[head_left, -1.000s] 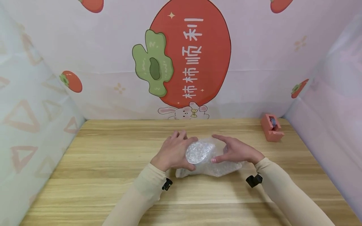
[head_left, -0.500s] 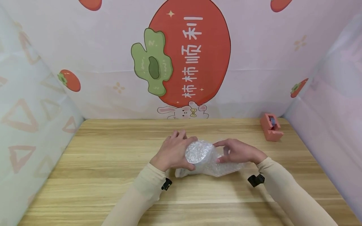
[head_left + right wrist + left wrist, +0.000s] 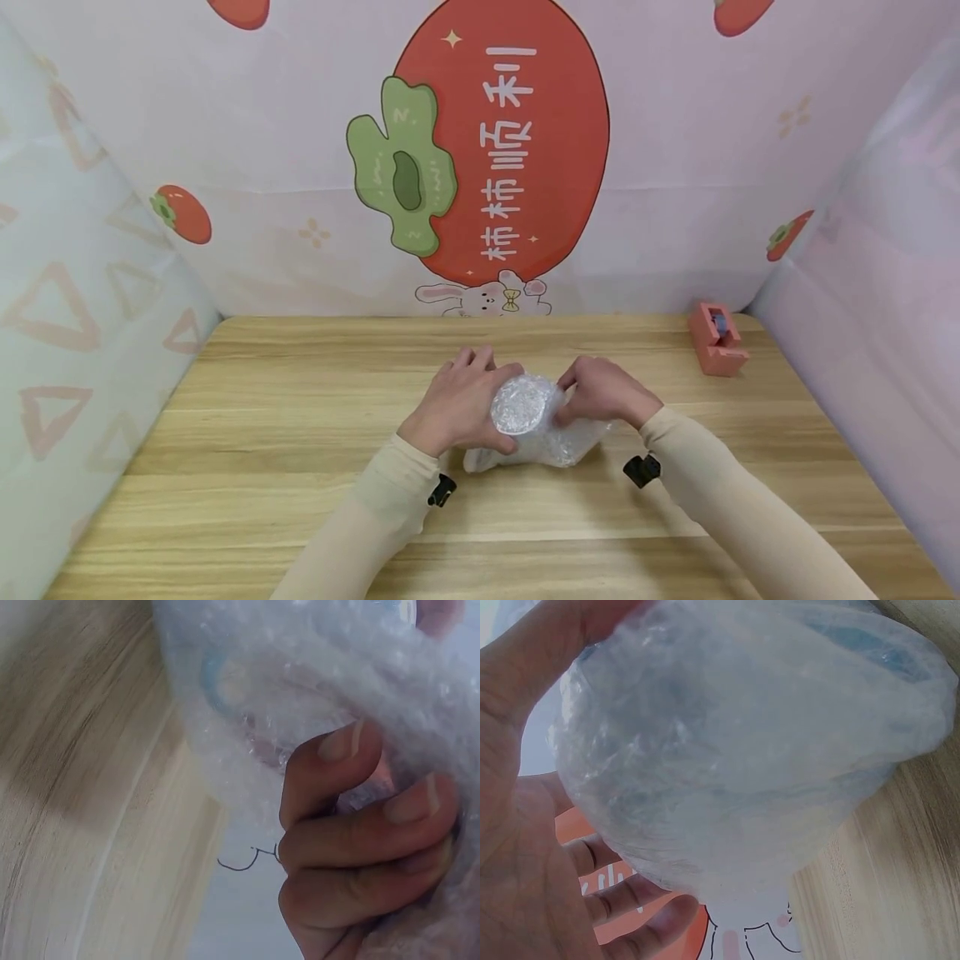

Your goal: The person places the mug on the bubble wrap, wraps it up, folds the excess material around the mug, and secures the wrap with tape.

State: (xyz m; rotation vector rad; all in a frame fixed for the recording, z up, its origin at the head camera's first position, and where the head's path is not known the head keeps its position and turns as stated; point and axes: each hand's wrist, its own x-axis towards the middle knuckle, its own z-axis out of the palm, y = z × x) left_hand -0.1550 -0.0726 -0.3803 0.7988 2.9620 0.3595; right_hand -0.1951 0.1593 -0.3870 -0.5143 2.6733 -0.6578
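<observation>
On the wooden table (image 3: 300,433) stands an item in bubble wrap (image 3: 520,405), with a round, glossy end facing up. What is inside cannot be told; bluish patches show through the wrap in both wrist views. My left hand (image 3: 463,404) holds the round end from the left, thumb on the near side and fingers round the far side. From the right, my right hand (image 3: 603,390) grips the loose part of the wrap close to the round end. In the right wrist view the fingers (image 3: 352,832) are curled into the bubble wrap.
A pink tape dispenser (image 3: 717,340) with a roll in it stands at the table's back right. Behind the table hangs a printed cloth (image 3: 675,208), with more cloth along both sides. Each wrist bears a small black camera.
My right hand has opened less and moved left, its fingers now curled into the wrap. The loose right end of the wrap has drawn in toward the round end. My left hand stays put.
</observation>
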